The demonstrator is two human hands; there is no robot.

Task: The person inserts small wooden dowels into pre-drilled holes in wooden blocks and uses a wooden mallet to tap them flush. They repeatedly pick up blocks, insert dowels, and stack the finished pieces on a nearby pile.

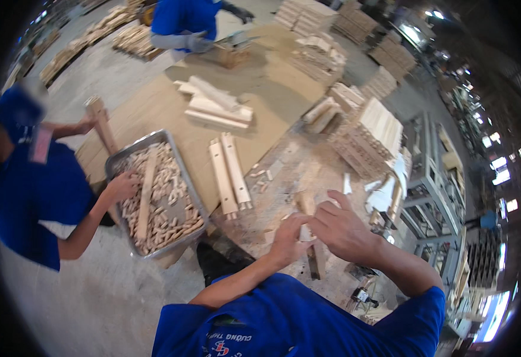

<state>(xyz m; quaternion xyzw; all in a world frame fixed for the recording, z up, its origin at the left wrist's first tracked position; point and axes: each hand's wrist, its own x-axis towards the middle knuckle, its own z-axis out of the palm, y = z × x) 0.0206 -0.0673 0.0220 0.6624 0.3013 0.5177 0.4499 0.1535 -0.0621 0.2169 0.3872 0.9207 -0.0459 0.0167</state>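
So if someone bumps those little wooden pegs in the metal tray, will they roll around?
Probably: the wooden pegs look short and round, so loose ones may roll. They likely weigh little. The metal tray has raised walls that should contain them.

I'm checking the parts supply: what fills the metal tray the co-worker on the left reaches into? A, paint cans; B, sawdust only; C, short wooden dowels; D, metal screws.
C: the metal tray is heaped with short pale wooden dowels, and the co-worker's hand rests on them.

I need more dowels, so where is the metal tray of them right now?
In the head view, the metal tray sits left of centre on the workbench, just left of two wooden rails, with a co-worker's hand reaching into it.
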